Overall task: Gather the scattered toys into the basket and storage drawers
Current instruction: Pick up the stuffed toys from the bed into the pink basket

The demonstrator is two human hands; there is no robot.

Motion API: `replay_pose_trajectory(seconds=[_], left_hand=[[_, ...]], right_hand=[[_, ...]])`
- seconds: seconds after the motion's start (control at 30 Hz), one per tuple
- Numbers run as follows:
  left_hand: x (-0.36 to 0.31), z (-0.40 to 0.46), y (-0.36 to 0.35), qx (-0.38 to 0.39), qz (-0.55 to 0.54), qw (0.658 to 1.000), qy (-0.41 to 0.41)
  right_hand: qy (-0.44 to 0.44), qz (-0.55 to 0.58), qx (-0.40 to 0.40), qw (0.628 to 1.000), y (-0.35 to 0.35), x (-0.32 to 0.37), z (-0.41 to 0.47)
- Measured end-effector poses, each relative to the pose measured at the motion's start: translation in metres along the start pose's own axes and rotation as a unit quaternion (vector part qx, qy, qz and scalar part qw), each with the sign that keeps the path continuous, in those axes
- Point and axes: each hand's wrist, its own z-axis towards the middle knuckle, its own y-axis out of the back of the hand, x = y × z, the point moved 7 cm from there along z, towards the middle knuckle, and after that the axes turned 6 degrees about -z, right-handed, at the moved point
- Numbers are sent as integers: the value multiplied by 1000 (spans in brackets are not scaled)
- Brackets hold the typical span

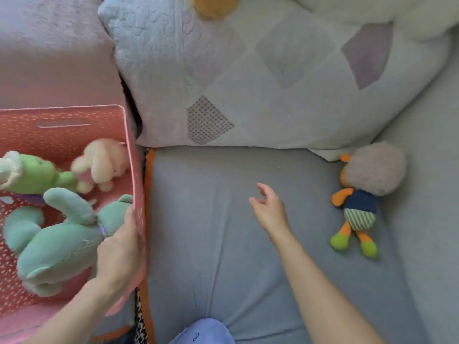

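A pink perforated basket (62,125) stands at the left and holds a large mint plush (57,242), a green plush (34,173) and a cream plush (104,162). My left hand (121,249) grips the basket's right rim, fingers curled over it beside the mint plush. My right hand (269,207) hovers over the grey sofa seat (211,219) with relaxed fingers and holds nothing. An orange doll (357,207) with grey fluffy hair, a navy top and striped shorts lies on the seat, well to the right of that hand.
A quilted white cushion (248,70) with patchwork diamonds leans behind the seat. A pink fluffy blanket (49,45) lies behind the basket. An orange plush bit (214,6) shows at the top edge. A blue slipper or knee (201,331) sits at the bottom.
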Motion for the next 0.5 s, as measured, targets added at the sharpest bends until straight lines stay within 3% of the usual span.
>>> replay_pose_trajectory(seconds=[0.2, 0.4, 0.5], left_hand=[[-74, -27, -41, 49, -21, 992, -115], [-159, -66, -94, 155, -3, 949, -274], [-196, -79, -120, 160, 18, 932, -323]], right_hand=[[-99, 7, -73, 992, 67, -98, 19], [-167, 10, -109, 980, 105, -159, 32], [-195, 21, -135, 971, 123, -185, 39]])
